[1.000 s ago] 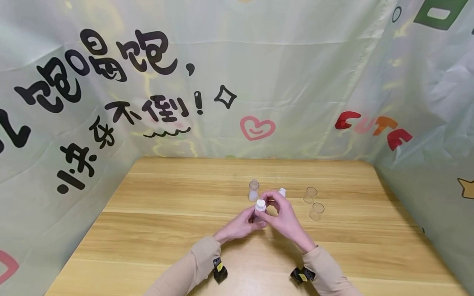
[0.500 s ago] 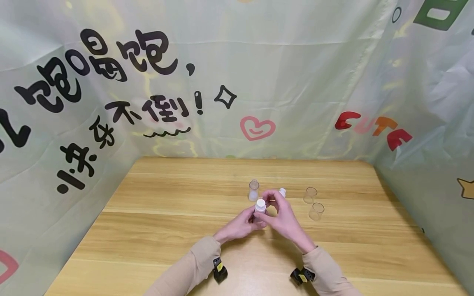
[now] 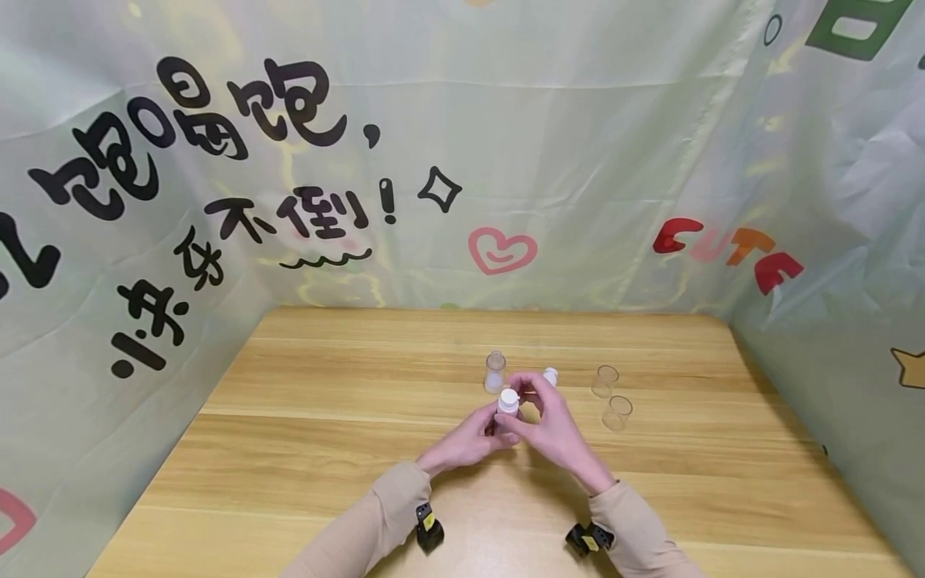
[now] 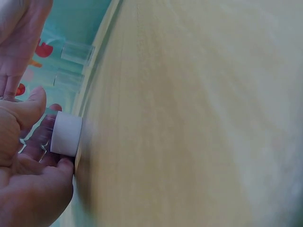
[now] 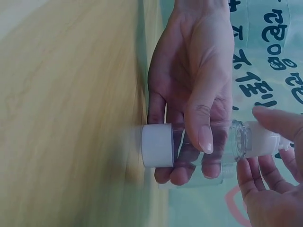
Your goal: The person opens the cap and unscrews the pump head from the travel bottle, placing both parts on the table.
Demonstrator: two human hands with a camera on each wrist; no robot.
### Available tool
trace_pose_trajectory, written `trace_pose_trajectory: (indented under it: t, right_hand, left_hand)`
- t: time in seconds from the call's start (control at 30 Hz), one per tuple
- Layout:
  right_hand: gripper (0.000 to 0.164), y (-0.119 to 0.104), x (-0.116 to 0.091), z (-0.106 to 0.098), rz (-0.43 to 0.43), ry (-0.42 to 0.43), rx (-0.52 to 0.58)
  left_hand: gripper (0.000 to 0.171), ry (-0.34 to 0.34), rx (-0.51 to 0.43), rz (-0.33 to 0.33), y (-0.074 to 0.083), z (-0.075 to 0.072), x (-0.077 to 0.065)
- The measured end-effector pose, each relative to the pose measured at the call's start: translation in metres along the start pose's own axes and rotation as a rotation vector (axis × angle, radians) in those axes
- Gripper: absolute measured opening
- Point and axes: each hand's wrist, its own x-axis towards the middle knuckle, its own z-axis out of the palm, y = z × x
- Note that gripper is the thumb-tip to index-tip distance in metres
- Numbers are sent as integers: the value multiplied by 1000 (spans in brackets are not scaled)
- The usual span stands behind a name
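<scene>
Both hands are at one small clear pump bottle (image 5: 232,137) with a white base (image 5: 157,145) and a white pump top (image 3: 509,399). My left hand (image 3: 473,437) grips the clear body, thumb across it in the right wrist view. The fingers and thumb of my right hand (image 3: 549,421) pinch the white top, as the right wrist view shows. The bottle stands upright, its base close over the wooden table (image 4: 189,118). Just behind the hands stands a second clear bottle (image 3: 495,374) with a bare neck. Another white pump top (image 3: 552,376) is partly hidden behind the right hand.
Two clear open cylinders (image 3: 605,381), like bottle caps, stand to the right of the hands. Printed cloth (image 3: 578,160) rises behind the table and along both sides.
</scene>
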Motion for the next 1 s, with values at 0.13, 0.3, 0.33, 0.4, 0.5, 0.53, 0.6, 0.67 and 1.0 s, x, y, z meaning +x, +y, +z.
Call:
trace_pose_trajectory:
  t: [0.13, 0.3, 0.33, 0.4, 0.5, 0.53, 0.6, 0.67, 1.0]
  right_hand:
    - [40, 0, 0, 0, 1, 2, -2]
    - [48, 0, 0, -1, -11, -38, 34]
    - [50, 0, 0, -1, -15, -42, 38]
    - [52, 0, 0, -1, -11, -45, 45]
    - [49, 1, 0, -1, -6, -44, 50]
    - [47, 1, 0, -1, -2, -44, 50]
    - [44, 0, 0, -1, 8, -45, 52]
    - [43, 0, 0, -2, 17, -47, 53]
    - [42, -2, -1, -3, -17, -21, 81]
  left_hand:
    - [58, -2, 19, -1, -1, 0, 0]
    - [54, 12, 15, -19, -1, 0, 0]
    - [52, 13, 10, -18, -1, 0, 0]
    - [49, 14, 13, -18, -1, 0, 0]
    - [49, 11, 26, -10, -1, 0, -1]
    - [49, 8, 30, -9, 0, 0, -1]
    - [52, 3, 32, -4, 0, -1, -1]
    - [53, -3, 25, -2, 0, -1, -1]
    - [58, -9, 1, 3, 0, 0, -1]
